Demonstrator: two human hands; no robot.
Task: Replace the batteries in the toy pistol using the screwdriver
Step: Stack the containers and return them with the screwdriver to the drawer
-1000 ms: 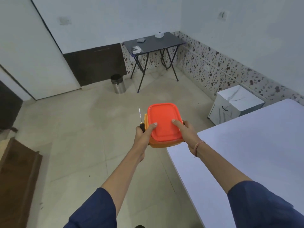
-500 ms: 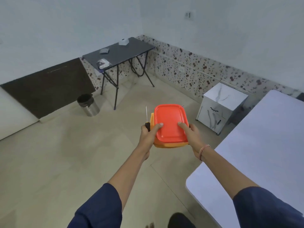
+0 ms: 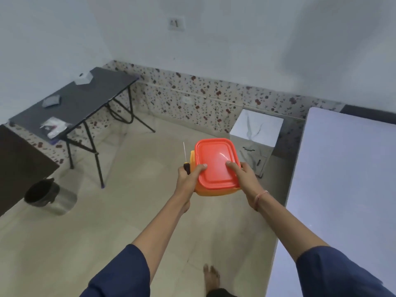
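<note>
"Tabletop (image 3: 342, 189) position?"
"White, along the person's right."
"And the container (image 3: 214, 191)?"
"Orange, red lid (image 3: 216, 163) on, held in the air over the floor (image 3: 128, 211) beside the tabletop — right hand (image 3: 245, 179) grips its right side, thumb on the lid."
"Left hand (image 3: 188, 180)?"
"Thumb on the lid, fingers curled round the screwdriver (image 3: 186, 168) against the container's left side — shaft pointing away."

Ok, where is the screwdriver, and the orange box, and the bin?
screwdriver (image 3: 186, 168): head view, on its dark handle.
orange box (image 3: 216, 166): head view, on the middle of its red lid.
bin (image 3: 63, 200): head view, on its shiny metal side.
</note>
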